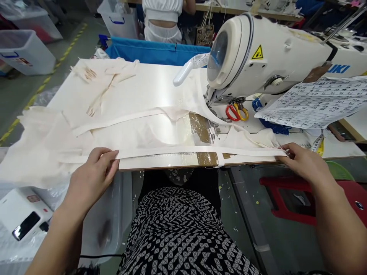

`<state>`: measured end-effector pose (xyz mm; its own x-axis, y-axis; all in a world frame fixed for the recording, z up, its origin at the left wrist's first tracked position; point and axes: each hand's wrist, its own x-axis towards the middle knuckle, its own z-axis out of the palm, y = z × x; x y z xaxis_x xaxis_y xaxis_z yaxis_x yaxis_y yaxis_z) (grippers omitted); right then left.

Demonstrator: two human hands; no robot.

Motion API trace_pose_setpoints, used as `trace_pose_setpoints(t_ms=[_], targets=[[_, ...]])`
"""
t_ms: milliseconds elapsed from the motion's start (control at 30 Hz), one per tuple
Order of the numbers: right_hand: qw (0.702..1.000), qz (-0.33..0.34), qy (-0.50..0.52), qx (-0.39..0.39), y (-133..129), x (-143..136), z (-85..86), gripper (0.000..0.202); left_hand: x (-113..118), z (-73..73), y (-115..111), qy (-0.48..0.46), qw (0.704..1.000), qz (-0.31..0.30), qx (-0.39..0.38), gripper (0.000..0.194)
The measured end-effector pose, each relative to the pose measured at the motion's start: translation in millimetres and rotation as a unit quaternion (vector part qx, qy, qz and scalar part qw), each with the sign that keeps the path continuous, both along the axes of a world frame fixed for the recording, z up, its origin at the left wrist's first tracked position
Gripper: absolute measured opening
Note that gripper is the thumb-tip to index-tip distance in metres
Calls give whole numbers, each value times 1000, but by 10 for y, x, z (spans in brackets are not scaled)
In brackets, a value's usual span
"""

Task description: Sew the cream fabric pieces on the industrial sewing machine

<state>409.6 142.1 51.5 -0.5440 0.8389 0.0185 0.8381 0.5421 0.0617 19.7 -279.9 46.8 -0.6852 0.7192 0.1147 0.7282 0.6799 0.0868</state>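
A long cream fabric strip is stretched along the front edge of the sewing table, over a ruler scale on the tabletop. My left hand pinches its left end between thumb and fingers. At the far end, my right hand is closed on the strip beside the gathered cloth. More cream fabric spreads over the table's left side and hangs off it. Another fabric edge curves toward the needle area of the white sewing machine.
Scissors with red and yellow handles lie under the machine arm. A written paper sheet hangs at the right, near a tape measure. A red stool stands below. Behind the table are a blue cloth bin and a seated person.
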Motion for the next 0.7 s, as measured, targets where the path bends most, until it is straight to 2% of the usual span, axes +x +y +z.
trace_pose_setpoints(t_ms=[100,200,267,300,367,433,500,533,600,667,700], targets=[[999,-29,22,-27,-192,-85,107,24,-14,19,20,2,1000,9,-20,46],[990,11,105,-97,-505,-224,373,25,-21,84,-9,-15,1000,16,21,40],[969,89,190,-133,-761,-396,593,26,12,190,-6,-75,992,-5,98,33],[951,147,226,-151,-900,-522,699,24,47,264,22,-122,982,-31,144,28],[898,289,271,-193,-1190,-864,875,14,151,435,149,-239,937,-103,234,21],[831,407,308,-218,-1474,-1303,1000,10,277,601,355,-352,876,-166,286,33],[788,482,320,-212,-1720,-1755,1083,11,373,724,580,-415,840,-200,287,57],[786,501,302,-200,-1820,-1952,1111,10,392,762,678,-421,838,-209,276,63],[784,534,259,-182,-1960,-2230,1134,5,347,792,817,-404,851,-220,254,49],[786,537,253,-169,-2010,-2328,1092,18,185,777,887,-395,860,-217,237,27],[783,538,263,-165,-2000,-2316,1042,28,65,762,913,-400,864,-205,227,26]])
